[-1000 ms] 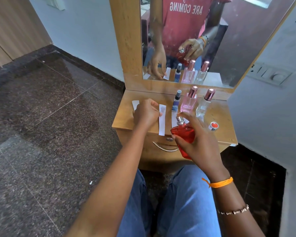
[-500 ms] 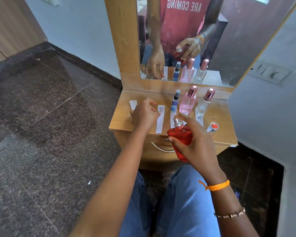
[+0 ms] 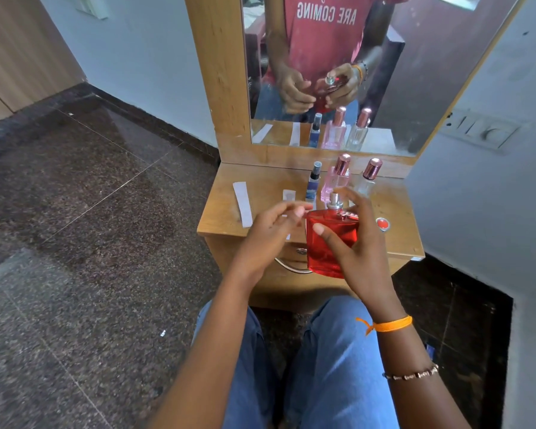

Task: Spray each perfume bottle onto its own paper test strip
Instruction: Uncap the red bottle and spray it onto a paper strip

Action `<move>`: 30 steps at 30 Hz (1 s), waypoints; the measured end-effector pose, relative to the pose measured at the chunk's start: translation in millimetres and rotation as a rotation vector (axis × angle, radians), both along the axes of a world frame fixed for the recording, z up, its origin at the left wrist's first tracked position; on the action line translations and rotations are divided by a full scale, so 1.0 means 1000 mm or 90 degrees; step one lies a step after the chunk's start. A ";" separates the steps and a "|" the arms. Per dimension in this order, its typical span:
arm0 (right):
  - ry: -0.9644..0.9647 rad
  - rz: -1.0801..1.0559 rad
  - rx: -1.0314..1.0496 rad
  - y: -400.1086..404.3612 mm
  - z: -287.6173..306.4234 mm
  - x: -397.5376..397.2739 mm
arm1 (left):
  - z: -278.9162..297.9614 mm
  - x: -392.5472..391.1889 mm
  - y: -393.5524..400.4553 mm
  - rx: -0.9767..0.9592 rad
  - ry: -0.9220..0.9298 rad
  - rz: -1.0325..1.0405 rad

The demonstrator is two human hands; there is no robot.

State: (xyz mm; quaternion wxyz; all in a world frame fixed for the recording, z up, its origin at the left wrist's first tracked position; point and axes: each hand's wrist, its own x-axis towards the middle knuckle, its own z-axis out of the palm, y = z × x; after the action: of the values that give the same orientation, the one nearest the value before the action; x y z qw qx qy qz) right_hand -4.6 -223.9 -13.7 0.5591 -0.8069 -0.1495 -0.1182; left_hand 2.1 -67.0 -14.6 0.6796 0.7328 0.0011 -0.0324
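My right hand grips a flat red perfume bottle upright above the table's front edge, its silver nozzle uncapped. My left hand hovers just left of the bottle with fingers apart, holding nothing. It covers most of one white paper strip. Another strip lies bare further left. At the back stand a small blue bottle, a pink bottle and a clear bottle.
A red cap lies on the small wooden dressing table to the right of the bottle. A mirror rises behind the bottles. A drawer handle sits under the tabletop. A switch panel is on the right wall.
My left hand has left the strips at the left, opened its fingers and moved right toward the red bottle. My right hand has brought the bottle higher and more upright.
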 end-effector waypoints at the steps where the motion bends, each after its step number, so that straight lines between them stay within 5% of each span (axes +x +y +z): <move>1: 0.010 0.005 0.021 0.001 0.002 -0.001 | -0.001 -0.006 -0.002 -0.041 0.014 -0.038; 9: 0.011 -0.012 0.036 -0.008 0.003 -0.003 | -0.002 -0.014 -0.017 -0.017 0.004 -0.016; 14: -0.019 -0.229 -0.152 -0.036 -0.013 0.011 | -0.006 -0.018 -0.022 0.078 0.028 0.003; 18: 0.054 -0.198 -0.250 -0.050 -0.025 0.020 | -0.005 -0.019 -0.027 0.080 0.033 0.022; 23: -0.010 -0.231 -0.123 -0.050 -0.011 0.020 | -0.006 -0.020 -0.028 0.090 0.037 0.024; 26: 0.001 -0.133 0.075 -0.041 0.009 0.016 | -0.006 -0.020 -0.027 0.097 0.034 0.027; 30: 0.041 -0.003 0.129 -0.031 0.022 0.016 | -0.004 -0.021 -0.028 0.092 0.036 0.022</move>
State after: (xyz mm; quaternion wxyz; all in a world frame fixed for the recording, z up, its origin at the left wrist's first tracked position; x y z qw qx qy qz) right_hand 11.4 -254.7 8.6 0.6418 -0.7502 -0.1168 -0.1083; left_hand -19.4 -94.6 -18.3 0.6250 0.7788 0.0352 -0.0407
